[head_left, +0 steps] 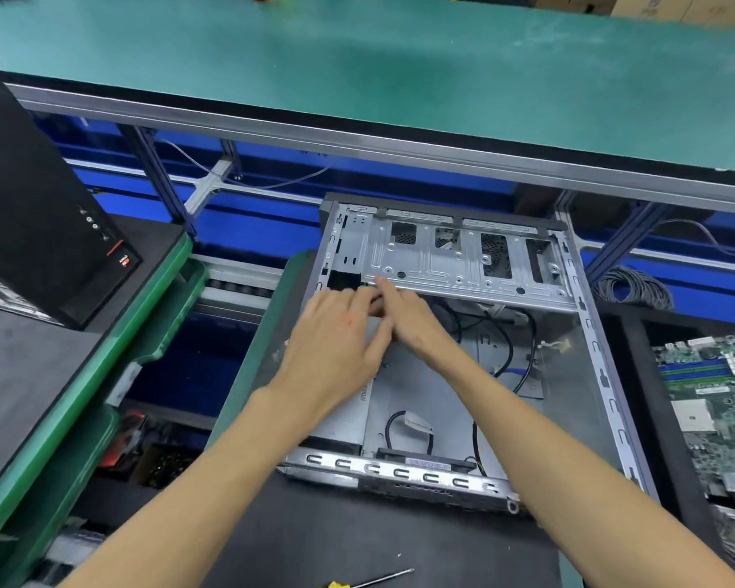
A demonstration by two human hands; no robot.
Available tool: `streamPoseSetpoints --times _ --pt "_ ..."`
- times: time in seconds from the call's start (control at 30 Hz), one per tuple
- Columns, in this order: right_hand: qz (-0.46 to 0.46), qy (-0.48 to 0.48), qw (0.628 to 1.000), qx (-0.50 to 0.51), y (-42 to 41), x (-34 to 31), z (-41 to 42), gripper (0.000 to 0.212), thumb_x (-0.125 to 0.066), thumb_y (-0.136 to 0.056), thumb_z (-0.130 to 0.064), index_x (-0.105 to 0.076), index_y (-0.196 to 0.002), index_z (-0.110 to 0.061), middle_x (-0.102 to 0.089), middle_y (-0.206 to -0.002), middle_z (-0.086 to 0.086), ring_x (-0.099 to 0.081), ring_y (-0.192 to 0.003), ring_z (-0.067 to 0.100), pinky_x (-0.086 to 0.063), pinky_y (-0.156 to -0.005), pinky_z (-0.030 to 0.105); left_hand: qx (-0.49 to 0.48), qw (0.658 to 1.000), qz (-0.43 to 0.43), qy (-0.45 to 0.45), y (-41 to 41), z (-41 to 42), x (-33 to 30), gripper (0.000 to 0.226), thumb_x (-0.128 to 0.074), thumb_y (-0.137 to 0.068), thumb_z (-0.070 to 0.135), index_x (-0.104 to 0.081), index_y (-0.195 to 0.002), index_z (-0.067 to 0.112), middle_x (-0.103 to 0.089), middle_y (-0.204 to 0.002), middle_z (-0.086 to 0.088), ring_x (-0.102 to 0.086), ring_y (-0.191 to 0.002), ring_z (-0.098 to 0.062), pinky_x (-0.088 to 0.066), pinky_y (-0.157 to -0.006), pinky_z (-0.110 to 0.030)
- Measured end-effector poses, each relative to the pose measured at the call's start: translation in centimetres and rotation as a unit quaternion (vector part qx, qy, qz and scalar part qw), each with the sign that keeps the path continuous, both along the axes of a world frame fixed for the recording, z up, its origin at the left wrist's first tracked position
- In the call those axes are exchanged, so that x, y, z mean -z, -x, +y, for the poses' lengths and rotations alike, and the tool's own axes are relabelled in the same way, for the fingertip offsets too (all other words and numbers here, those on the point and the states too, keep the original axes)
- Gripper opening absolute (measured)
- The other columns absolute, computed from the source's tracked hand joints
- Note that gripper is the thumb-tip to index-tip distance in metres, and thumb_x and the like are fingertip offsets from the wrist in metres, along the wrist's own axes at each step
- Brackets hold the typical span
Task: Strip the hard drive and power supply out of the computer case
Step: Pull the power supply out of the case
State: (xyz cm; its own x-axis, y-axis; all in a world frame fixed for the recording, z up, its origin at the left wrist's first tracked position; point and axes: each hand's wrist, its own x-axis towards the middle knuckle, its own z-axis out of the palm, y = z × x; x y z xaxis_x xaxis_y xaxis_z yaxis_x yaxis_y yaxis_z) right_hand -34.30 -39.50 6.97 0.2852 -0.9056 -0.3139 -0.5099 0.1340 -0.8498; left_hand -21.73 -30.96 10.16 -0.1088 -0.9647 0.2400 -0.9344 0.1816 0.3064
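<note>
The left hand (336, 345) is being laid palm down on the grey metal box (404, 401) filling the case's left part, its fingers stretched forward toward the bracket edge; nothing is seen to be gripped by it. The right hand (408, 316) is being crossed over beside it, touching it, with the forefinger extended onto the lower lip of the drive bracket (455, 265); the other fingers are being hidden by the left hand, so whether anything is being pinched cannot be told.

Both hands are being worked inside the open case (599, 375), which is being carried flat on a black mat (336, 541) on the counter. The bracket is being spanned across the case's far end. Black cables (522, 367) are being trailed over the bare case floor to the right of the box, and a flat black unit (425, 460) is being held against the near wall.

A motherboard (722, 401) is lying to the right of the case, a screwdriver (374, 581) on the mat at the near edge, a black tower (39, 214) standing at the left, and a coil of cable (633, 286) behind the case's far right corner.
</note>
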Motion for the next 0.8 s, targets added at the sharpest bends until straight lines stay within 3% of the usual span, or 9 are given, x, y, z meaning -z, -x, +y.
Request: streamPoseSetpoints --times 0.07,0.13,0.27,0.33,0.43,0.5,0.57,0.67,0.8 --pt "-0.017 -0.129 0.991 -0.013 1.4 -0.1 -0.6 0.072 -0.033 -0.095 -0.071 -0.073 -0.089 -0.012 -0.074 -0.080 0.002 -0.066 -0.064 0.015 -0.047 -0.058 0.029 0.002 0.998 -0.052 -0.023 -0.2 0.2 0.9 0.039 -0.030 -0.105 0.037 -0.057 -0.126 0.017 -0.064 -0.112 0.004 -0.056 -0.111 -0.016 -0.017 -0.119 -0.030" --pt "-0.068 -0.245 0.966 -0.046 2.9 -0.3 -1.5 0.076 -0.039 -0.092 -0.075 -0.070 -0.100 -0.006 -0.073 -0.092 0.008 -0.065 -0.065 0.020 -0.045 -0.052 0.027 -0.005 0.996 -0.081 -0.026 -0.6 0.2 1.2 0.047 -0.015 -0.103 0.032 -0.058 -0.118 0.019 -0.062 -0.106 0.007 -0.056 -0.107 -0.014 -0.014 -0.121 -0.032" --pt "-0.145 -0.312 0.931 -0.125 5.3 0.3 -2.8 0.040 -0.056 -0.101 -0.042 -0.064 -0.121 -0.008 -0.070 -0.120 0.008 -0.064 -0.074 0.016 -0.047 -0.056 0.022 -0.016 0.999 -0.036 0.001 -0.7 -0.2 1.5 0.045 -0.018 -0.096 0.025 -0.061 -0.104 0.015 -0.060 -0.092 0.004 -0.055 -0.094 -0.017 -0.019 -0.121 -0.036" --pt "-0.111 -0.266 0.950 -0.118 5.1 1.6 -3.0 0.027 -0.055 -0.102 -0.019 -0.061 -0.128 -0.014 -0.073 -0.116 0.007 -0.061 -0.067 0.013 -0.044 -0.052 0.021 -0.025 0.999 0.023 0.016 -0.8 -0.2 1.5 0.035 -0.027 -0.094 0.018 -0.061 -0.104 0.012 -0.060 -0.094 0.002 -0.054 -0.093 -0.018 -0.024 -0.119 -0.037" --pt "0.071 -0.113 0.980 -0.146 3.2 3.2 -2.9 0.031 -0.050 -0.101 -0.009 -0.058 -0.128 -0.021 -0.074 -0.075 0.001 -0.054 -0.047 0.010 -0.039 -0.041 0.022 -0.028 0.996 0.083 0.023 -0.9 -0.1 1.4 0.030 -0.035 -0.089 0.009 -0.059 -0.107 0.009 -0.058 -0.098 -0.002 -0.051 -0.096 -0.022 -0.032 -0.106 -0.033" --pt "0.197 -0.034 0.957 -0.211 2.5 4.2 -2.9 0.027 -0.049 -0.102 -0.013 -0.057 -0.125 -0.026 -0.068 -0.056 -0.007 -0.057 -0.040 0.005 -0.040 -0.041 0.016 -0.018 0.996 0.090 0.008 -1.0 0.0 1.1 0.032 -0.036 -0.088 0.009 -0.060 -0.110 0.008 -0.058 -0.102 -0.002 -0.051 -0.100 -0.022 -0.032 -0.105 -0.033" --pt "0.264 0.034 0.930 -0.252 2.6 4.8 -2.6 0.018 -0.051 -0.103 -0.029 -0.058 -0.120 -0.031 -0.064 -0.049 -0.012 -0.056 -0.042 -0.004 -0.044 -0.051 0.020 -0.004 0.999 0.048 -0.014 -0.9 0.1 0.8 0.035 -0.033 -0.090 0.014 -0.059 -0.114 0.012 -0.058 -0.106 0.001 -0.051 -0.105 -0.019 -0.026 -0.116 -0.036" --pt "0.285 0.149 0.912 -0.253 2.8 5.0 -2.1 0.018 -0.048 -0.103 -0.042 -0.063 -0.112 -0.034 -0.060 -0.048 -0.010 -0.055 -0.052 -0.005 -0.051 -0.071 0.031 0.013 0.998 -0.050 -0.046 -0.7 0.2 0.9 0.042 -0.022 -0.096 0.027 -0.055 -0.121 0.021 -0.057 -0.111 0.008 -0.051 -0.113 -0.011 -0.010 -0.124 -0.038" --pt "0.226 0.203 0.929 -0.212 2.8 5.1 -1.8 0.019 -0.045 -0.104 -0.039 -0.063 -0.104 -0.033 -0.065 -0.055 -0.007 -0.066 -0.058 0.004 -0.054 -0.073 0.030 0.009 0.994 -0.097 -0.054 -0.5 0.3 1.2 0.048 -0.018 -0.100 0.040 -0.053 -0.125 0.021 -0.057 -0.115 0.007 -0.051 -0.117 -0.012 -0.009 -0.124 -0.042"
